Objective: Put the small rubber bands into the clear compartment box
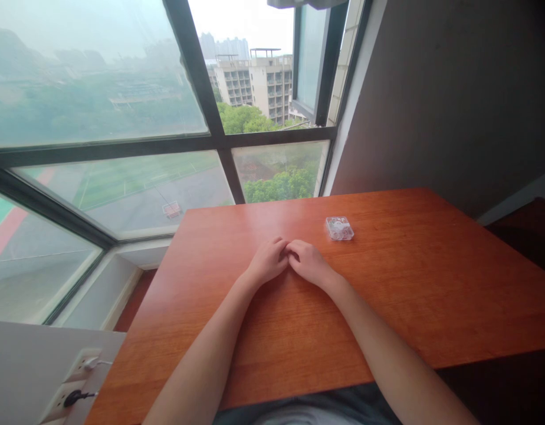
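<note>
My left hand [269,260] and my right hand [308,260] rest together on the wooden table, their fingertips meeting near its middle. The fingers of both are curled inward, and no object shows between them. Their palms are turned away from view. Just beyond my right hand, to its right, lies a small clear plastic box [340,228]. It is apart from both hands and looks shut. Small pale or clear items seem to be inside, too small to make out.
The reddish-brown table [409,265] reaches to a window frame [272,139] at the back and left. A grey wall [432,106] rises at the back right. Wall sockets [80,366] with two plugs are at the lower left, beside the table edge.
</note>
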A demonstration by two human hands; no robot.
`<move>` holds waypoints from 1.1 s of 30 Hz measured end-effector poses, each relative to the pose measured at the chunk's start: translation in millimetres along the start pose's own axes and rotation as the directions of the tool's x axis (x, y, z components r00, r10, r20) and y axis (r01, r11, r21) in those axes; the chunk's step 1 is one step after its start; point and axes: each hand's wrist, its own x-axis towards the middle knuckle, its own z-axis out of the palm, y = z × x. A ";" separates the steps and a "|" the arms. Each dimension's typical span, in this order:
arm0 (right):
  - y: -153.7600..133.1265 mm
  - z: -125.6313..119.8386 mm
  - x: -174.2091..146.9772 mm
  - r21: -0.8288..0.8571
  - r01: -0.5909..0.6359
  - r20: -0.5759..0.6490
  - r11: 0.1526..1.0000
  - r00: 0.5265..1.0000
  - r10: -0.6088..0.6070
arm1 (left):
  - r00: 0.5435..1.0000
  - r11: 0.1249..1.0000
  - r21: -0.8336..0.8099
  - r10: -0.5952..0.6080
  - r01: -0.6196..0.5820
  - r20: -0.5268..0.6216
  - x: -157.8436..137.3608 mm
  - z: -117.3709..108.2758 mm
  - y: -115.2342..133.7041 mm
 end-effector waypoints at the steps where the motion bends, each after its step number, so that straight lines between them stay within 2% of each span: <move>1: 0.0 0.0 0.0 0.002 0.002 -0.002 1.000 1.000 -0.002 | 1.000 1.000 -0.001 -0.001 0.001 0.001 -0.1 0.0 -0.1; 33: 1.0 1.0 0.4 0.009 0.001 -0.002 1.000 1.000 -0.001 | 1.000 1.000 0.020 0.008 -0.008 -0.003 0.1 0.7 -0.7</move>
